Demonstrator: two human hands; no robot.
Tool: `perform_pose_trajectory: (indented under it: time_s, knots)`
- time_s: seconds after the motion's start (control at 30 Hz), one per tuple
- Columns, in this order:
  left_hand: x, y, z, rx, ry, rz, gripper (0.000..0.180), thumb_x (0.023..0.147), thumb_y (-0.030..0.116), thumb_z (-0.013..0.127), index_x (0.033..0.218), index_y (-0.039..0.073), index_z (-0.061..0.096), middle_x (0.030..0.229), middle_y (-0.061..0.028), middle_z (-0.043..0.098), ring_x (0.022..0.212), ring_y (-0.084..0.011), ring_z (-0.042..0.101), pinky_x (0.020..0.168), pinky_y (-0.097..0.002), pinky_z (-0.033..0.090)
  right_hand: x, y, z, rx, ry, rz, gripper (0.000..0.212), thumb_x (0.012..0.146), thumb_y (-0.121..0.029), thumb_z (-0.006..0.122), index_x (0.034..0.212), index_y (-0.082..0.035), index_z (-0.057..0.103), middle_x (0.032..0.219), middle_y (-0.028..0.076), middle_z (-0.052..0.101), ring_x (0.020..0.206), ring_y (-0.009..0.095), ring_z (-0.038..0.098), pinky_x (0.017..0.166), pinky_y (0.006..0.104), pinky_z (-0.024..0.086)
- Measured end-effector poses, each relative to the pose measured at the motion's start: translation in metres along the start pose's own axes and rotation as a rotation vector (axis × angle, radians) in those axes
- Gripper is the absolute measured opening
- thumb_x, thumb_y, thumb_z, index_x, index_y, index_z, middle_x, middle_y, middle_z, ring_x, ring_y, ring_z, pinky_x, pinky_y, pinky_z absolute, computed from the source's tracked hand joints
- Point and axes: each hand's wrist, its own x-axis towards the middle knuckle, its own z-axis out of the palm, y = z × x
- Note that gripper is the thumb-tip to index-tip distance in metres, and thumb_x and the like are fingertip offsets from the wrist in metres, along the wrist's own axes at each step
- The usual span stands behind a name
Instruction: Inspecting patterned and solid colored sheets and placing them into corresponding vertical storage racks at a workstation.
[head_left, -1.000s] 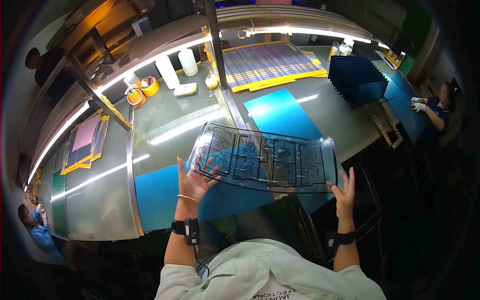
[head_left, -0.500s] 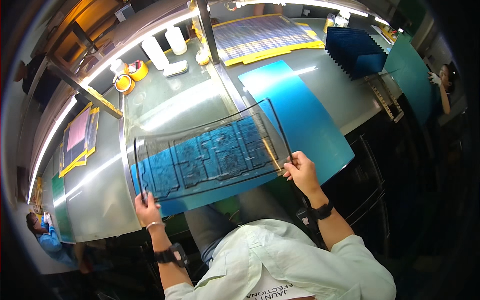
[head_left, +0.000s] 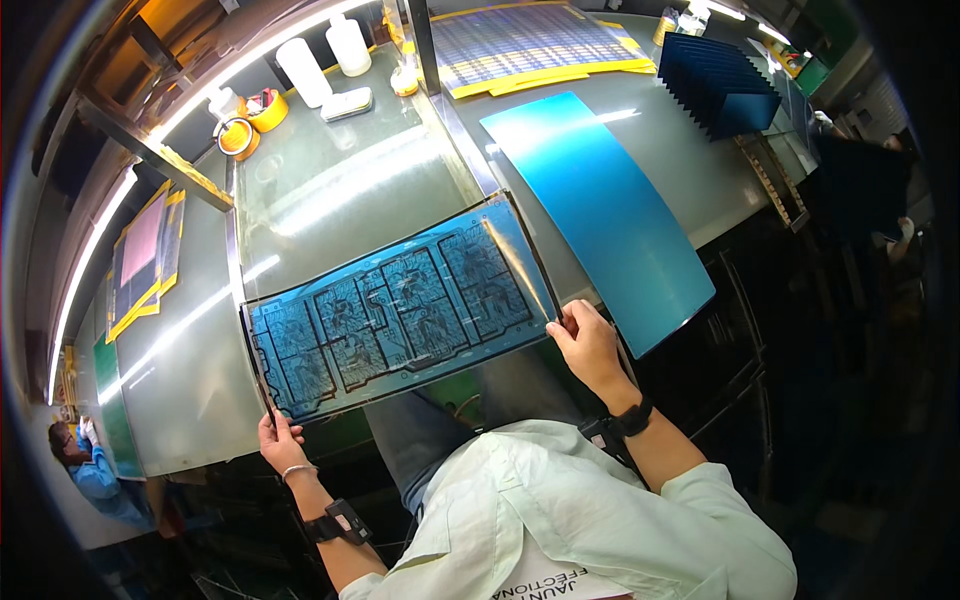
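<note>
A see-through film [head_left: 388, 312] with a dark circuit pattern lies over a blue panel [head_left: 445, 368] at the near edge of the bench. The panel's colour shows through the film, and their edges nearly line up. At the near left corner, the fingers of my left hand [head_left: 281, 440] pinch the film's edge. My right hand [head_left: 588, 345] is closed on the right edge near its lower corner. Whether either hand also grips the panel cannot be made out. Right of the film lies a second, bare blue panel [head_left: 612, 220].
At the back stand white bottles [head_left: 303, 73], orange tape rolls [head_left: 237, 138] and a patterned sheet with yellow borders [head_left: 540, 45]. A rack of dark panels [head_left: 718, 85] is at far right. Metal posts [head_left: 422, 45] rise from the bench. A co-worker [head_left: 92, 465] is at far left.
The film has come down from a tilted, raised position onto the blue panel, shifting slightly left. Both hands keep their hold. At far right, a co-worker's large green panel has swung away and looks dark.
</note>
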Motion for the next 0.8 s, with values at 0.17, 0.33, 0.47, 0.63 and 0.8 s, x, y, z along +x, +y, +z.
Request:
perform_pose_trajectory:
  time_s: [0.17, 0.33, 0.47, 0.63, 0.8]
  knots:
    - [0.001, -0.004, 0.0, -0.009, 0.003, -0.004, 0.016, 0.09, 0.017, 0.058, 0.098, 0.004, 0.06, 0.071, 0.0, 0.056, 0.053, -0.0052, 0.052, 0.044, -0.0166, 0.039, -0.001, 0.002, 0.004, -0.033, 0.029, -0.048, 0.02, 0.076, -0.013, 0.067, 0.08, -0.004, 0.05, 0.072, 0.008, 0.051, 0.062, 0.026, 0.054, 0.056, 0.0367, 0.043]
    - [0.003, -0.006, -0.002, -0.025, -0.013, -0.007, 0.016, 0.089, 0.016, 0.06, 0.099, 0.003, 0.06, 0.07, 0.0003, 0.056, 0.054, -0.0054, 0.052, 0.045, -0.0169, 0.041, -0.003, 0.002, 0.007, -0.025, 0.071, -0.087, 0.021, 0.077, -0.013, 0.067, 0.081, -0.004, 0.049, 0.073, 0.008, 0.052, 0.062, 0.027, 0.055, 0.057, 0.0371, 0.044]
    - [0.005, -0.008, -0.004, -0.035, -0.026, -0.041, 0.015, 0.089, 0.016, 0.06, 0.097, 0.004, 0.06, 0.069, 0.0003, 0.056, 0.053, -0.0058, 0.053, 0.045, -0.0171, 0.043, -0.001, -0.003, 0.001, 0.006, 0.038, -0.066, 0.021, 0.077, -0.013, 0.067, 0.078, -0.003, 0.049, 0.072, 0.009, 0.052, 0.062, 0.027, 0.054, 0.057, 0.0369, 0.043]
    - [0.005, -0.009, -0.005, -0.028, -0.047, -0.042, 0.015, 0.089, 0.016, 0.059, 0.097, 0.004, 0.06, 0.069, 0.0001, 0.056, 0.052, -0.0061, 0.054, 0.044, -0.0171, 0.043, 0.002, -0.007, -0.004, 0.067, 0.021, -0.067, 0.022, 0.077, -0.01, 0.067, 0.075, 0.0, 0.048, 0.067, 0.009, 0.049, 0.056, 0.021, 0.046, 0.055, 0.0311, 0.04]
    - [0.007, -0.009, -0.007, -0.051, -0.041, -0.086, 0.016, 0.091, 0.015, 0.056, 0.101, 0.003, 0.06, 0.073, -0.0021, 0.058, 0.055, -0.0077, 0.055, 0.047, -0.0185, 0.046, 0.002, -0.004, -0.001, -0.021, -0.039, -0.013, 0.022, 0.078, -0.011, 0.067, 0.077, 0.0, 0.048, 0.068, 0.009, 0.048, 0.057, 0.021, 0.047, 0.056, 0.0317, 0.04]
